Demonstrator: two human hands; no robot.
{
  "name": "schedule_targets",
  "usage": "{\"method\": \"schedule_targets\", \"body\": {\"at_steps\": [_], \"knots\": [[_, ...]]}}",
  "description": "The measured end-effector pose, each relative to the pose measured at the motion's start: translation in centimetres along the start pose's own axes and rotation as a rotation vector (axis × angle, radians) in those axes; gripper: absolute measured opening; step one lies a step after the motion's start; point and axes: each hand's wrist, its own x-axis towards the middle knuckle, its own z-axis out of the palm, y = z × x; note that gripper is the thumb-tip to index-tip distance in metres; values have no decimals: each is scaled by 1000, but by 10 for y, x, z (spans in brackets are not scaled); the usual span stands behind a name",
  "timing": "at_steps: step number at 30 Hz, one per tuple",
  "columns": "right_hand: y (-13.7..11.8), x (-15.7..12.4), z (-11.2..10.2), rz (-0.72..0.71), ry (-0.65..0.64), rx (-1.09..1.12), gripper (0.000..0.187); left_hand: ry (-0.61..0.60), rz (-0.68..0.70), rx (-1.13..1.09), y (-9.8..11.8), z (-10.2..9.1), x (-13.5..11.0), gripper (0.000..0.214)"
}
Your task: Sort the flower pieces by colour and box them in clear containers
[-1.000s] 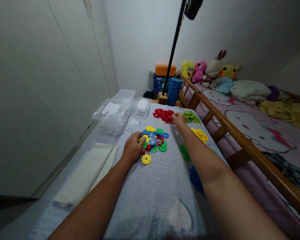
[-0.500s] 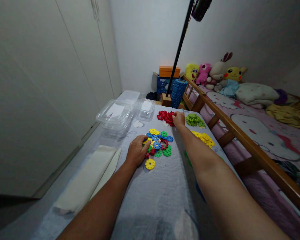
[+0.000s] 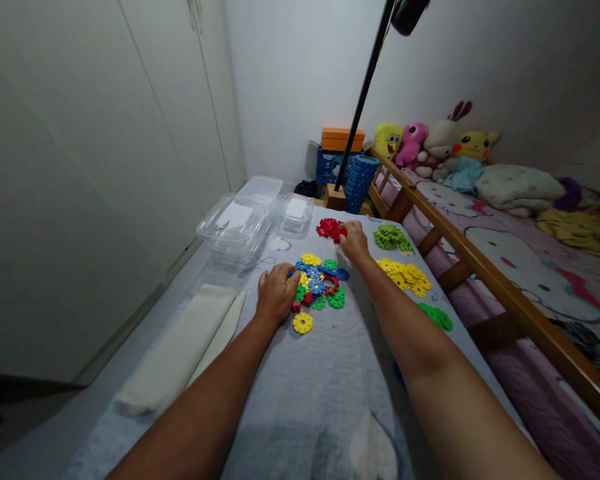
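Observation:
My left hand (image 3: 279, 293) rests at the left edge of a mixed pile of plastic snowflake discs (image 3: 316, 287) in yellow, blue, green and red. Its fingers lie apart over the nearest pieces, hiding some of them. A single yellow disc (image 3: 303, 323) lies in front of that pile. Farther back, my right hand (image 3: 354, 241) is at the right edge of a heap of red discs (image 3: 330, 229). Its fingers are bent and slightly apart, with no piece visible in them.
Along the right side lie heaps of lime-green discs (image 3: 391, 237), yellow discs (image 3: 405, 276) and green discs (image 3: 436, 316). Clear plastic containers (image 3: 233, 230) and a folded cream cloth (image 3: 185, 347) are on the left. A wooden bed rail (image 3: 480, 267) borders the right; a black pole (image 3: 365, 93) stands behind.
My right hand has shifted slightly left and toward me at the red heap, its fingers looser. My left hand stays at the mixed pile. The view has shifted slightly, showing more of the green heap.

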Motion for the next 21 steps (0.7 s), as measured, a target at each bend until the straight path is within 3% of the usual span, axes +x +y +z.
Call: {"method": "schedule_targets", "body": {"at_steps": [3, 8, 10, 14, 21], "knots": [[-4, -11, -14, -46, -84, 2, 29, 5, 24, -10, -2, 0, 1, 27], [-10, -41, -39, -135, -480, -62, 13, 16, 47, -46, -6, 1, 2, 28], [-14, -57, -45, -131, -587, -118, 16, 18, 50, -61, -6, 2, 3, 28], [-24, -82, -45, -49, -599, -115, 33, 8, 62, -76, -7, 3, 3, 28], [-28, -101, -41, 23, -545, 6, 23, -22, 93, -91, -6, 3, 1, 30]]}}
